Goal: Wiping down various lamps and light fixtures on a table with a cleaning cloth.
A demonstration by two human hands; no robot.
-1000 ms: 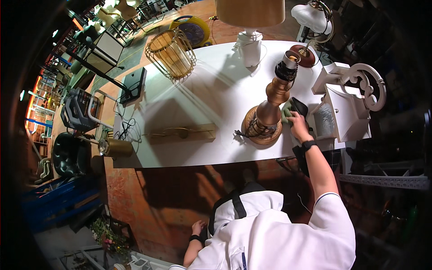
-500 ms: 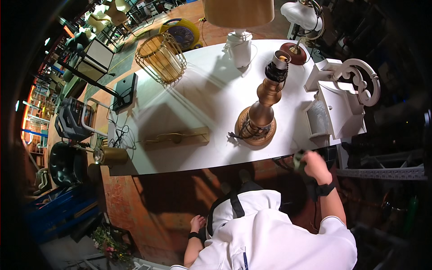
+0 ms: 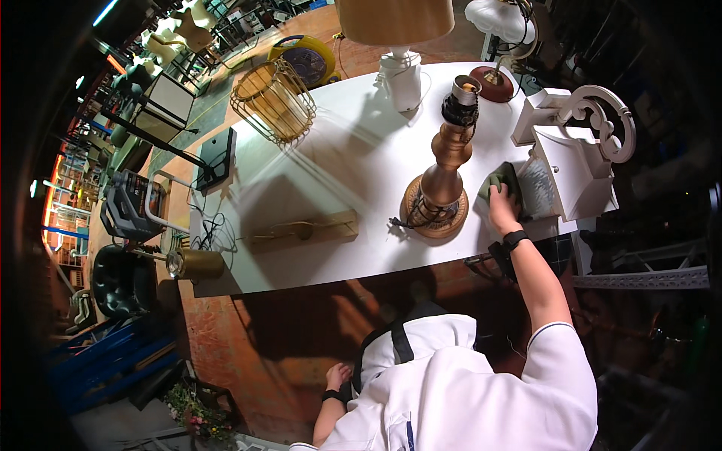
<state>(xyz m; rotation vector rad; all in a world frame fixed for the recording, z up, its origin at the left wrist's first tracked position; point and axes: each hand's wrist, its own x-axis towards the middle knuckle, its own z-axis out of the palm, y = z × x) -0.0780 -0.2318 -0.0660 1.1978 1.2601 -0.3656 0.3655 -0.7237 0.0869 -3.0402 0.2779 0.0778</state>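
My right hand (image 3: 503, 210) reaches over the table's right part, its fingers closed on a green, soft-looking cloth (image 3: 496, 181) set down against the white surface. Directly right of that cloth stands a white lantern-style wall lamp (image 3: 571, 171), with a textured pane facing my hand. To the cloth's left rises a bronze turned lamp base (image 3: 442, 188), upright, with a bare socket and its cord wound around the foot. My left hand (image 3: 339, 375) hangs low beside my body, fingers loosely apart and holding nothing.
On the white table (image 3: 338, 165) are a wire-caged lampshade (image 3: 274, 101), a long wooden block (image 3: 304, 229), a white lamp with a tan shade (image 3: 400, 79) and a glass-shaded lamp (image 3: 494, 81). A brass spot lamp (image 3: 197, 264) sits at the left edge, near loose cords.
My right hand, with the green cloth in it, has moved from beyond the table's front edge onto the tabletop, between the bronze lamp base and the lantern. My left hand stays low.
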